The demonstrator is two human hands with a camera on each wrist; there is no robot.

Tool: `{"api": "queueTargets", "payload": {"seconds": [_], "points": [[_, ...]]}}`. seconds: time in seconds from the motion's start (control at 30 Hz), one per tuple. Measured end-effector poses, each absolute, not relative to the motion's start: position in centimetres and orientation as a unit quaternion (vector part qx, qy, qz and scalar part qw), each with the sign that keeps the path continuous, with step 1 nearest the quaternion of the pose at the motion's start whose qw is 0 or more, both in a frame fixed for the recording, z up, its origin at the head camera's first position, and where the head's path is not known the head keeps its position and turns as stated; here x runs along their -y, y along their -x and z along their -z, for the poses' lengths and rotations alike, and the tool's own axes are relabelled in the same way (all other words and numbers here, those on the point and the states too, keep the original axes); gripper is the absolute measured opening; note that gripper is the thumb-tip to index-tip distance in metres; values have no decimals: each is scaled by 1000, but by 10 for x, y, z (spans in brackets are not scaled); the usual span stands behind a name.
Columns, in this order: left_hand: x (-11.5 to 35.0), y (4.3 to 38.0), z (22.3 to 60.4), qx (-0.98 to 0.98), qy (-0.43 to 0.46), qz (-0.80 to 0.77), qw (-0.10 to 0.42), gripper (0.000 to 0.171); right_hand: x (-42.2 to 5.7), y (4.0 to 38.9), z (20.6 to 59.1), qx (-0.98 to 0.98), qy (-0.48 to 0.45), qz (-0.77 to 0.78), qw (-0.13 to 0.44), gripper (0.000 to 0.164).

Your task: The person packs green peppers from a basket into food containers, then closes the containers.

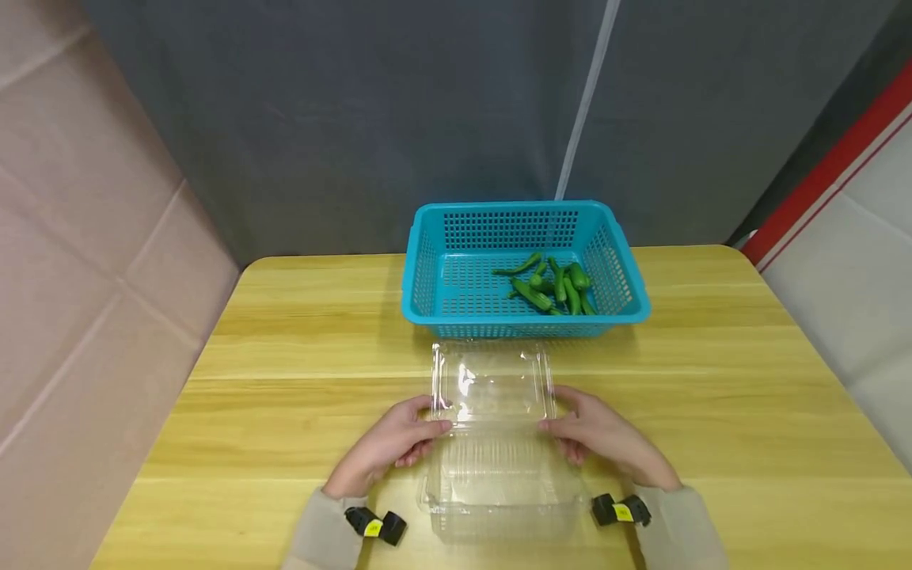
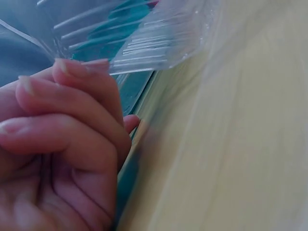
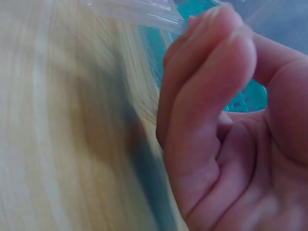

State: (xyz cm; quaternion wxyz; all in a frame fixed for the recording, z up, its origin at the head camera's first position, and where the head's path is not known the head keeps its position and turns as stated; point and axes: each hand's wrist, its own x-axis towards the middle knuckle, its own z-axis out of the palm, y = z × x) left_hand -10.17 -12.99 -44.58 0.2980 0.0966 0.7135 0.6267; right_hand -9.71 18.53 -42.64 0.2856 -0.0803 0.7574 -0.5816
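A clear plastic clamshell container (image 1: 506, 467) stands unfolded in front of the person, one half toward the basket and the other toward the body. My left hand (image 1: 399, 434) pinches its left edge near the fold, thumb on top and fingers curled beneath. On the opposite edge, my right hand (image 1: 597, 431) grips it the same way. In the left wrist view, ribbed clear plastic (image 2: 139, 53) shows just beyond the curled fingers (image 2: 72, 101). The right wrist view catches a strip of the container (image 3: 139, 12) beside the bent fingers (image 3: 202, 91).
Behind the container, a turquoise plastic basket (image 1: 527, 320) holds several green peppers (image 1: 530, 294), mostly on its right side. Both stand on a wooden table (image 1: 306, 356). A dark grey cloth (image 1: 342, 119) hangs along the table's far edge.
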Motion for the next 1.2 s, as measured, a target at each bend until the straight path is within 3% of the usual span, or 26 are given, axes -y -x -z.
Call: {"api": "queueTargets", "payload": {"seconds": [0.53, 1.2], "points": [[132, 99, 442, -683, -113, -643, 328, 53, -185, 97, 424, -751, 96, 580, 301, 64], [135, 100, 439, -718, -101, -633, 271, 54, -181, 96, 421, -753, 93, 588, 280, 59]]}}
